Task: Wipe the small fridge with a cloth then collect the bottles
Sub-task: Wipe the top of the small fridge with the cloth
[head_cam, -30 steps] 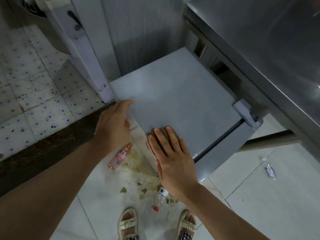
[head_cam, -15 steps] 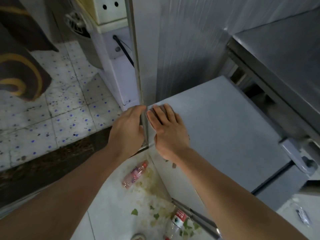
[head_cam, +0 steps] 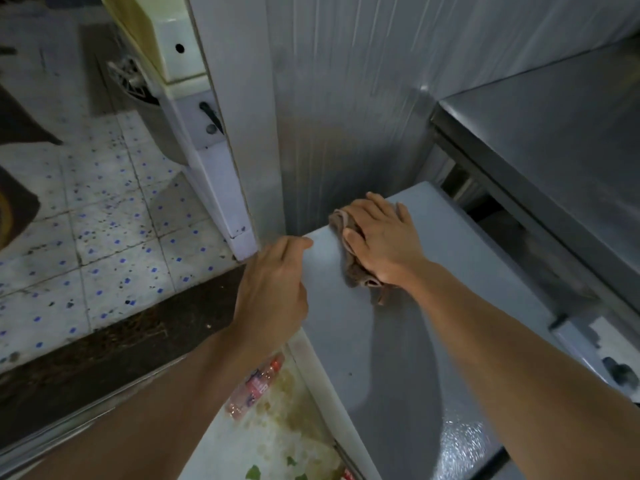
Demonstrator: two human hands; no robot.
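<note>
The small fridge (head_cam: 398, 341) has a smooth, matt grey painted top with a pebbled sheen near its front edge. The cloth (head_cam: 349, 268) is soft, brown, rumpled fabric. Behind, the wall panel (head_cam: 346, 116) is brushed, ribbed metal; the counter (head_cam: 554, 140) is dull stainless steel. The bottle (head_cam: 256, 386) is clear plastic with a pink label. The floor tiles (head_cam: 104, 237) are glazed, speckled and grimy.
</note>
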